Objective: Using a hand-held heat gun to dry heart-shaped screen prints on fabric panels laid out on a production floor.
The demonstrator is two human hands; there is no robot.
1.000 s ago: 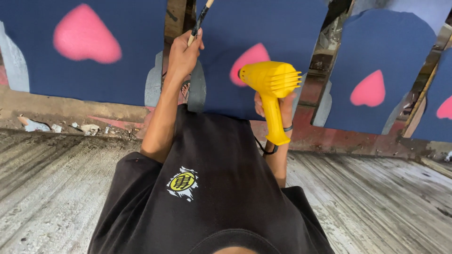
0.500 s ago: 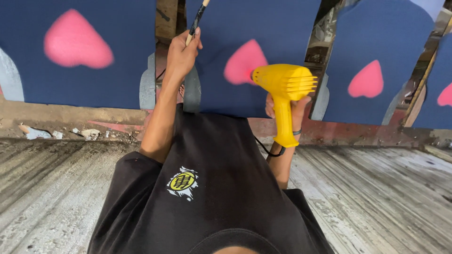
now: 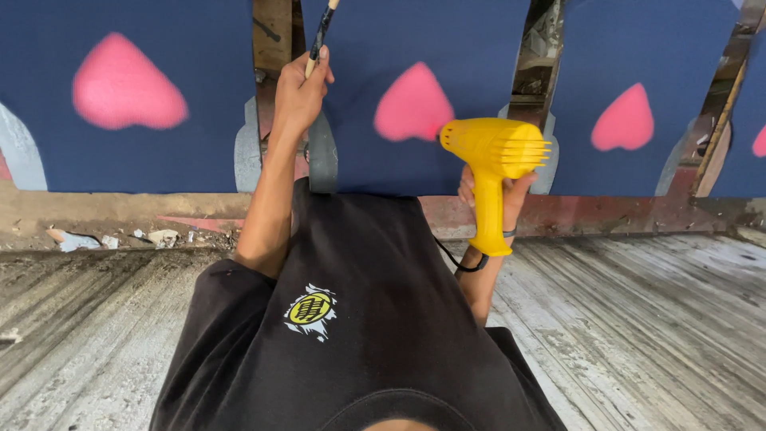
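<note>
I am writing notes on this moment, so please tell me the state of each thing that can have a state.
left hand: raised, fingers closed on the brush
brush: held upright, tip out of view
right hand: closed on the dryer grip
yellow hair dryer: held up, nozzle toward the middle pink heart; running or not, cannot tell
middle pink heart: painted on a blue panel, edges soft
blue panel: standing upright

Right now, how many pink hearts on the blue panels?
4: one on the left panel, one on the middle panel by the yellow dryer, one on the right panel, one cut off at the right edge.
</note>
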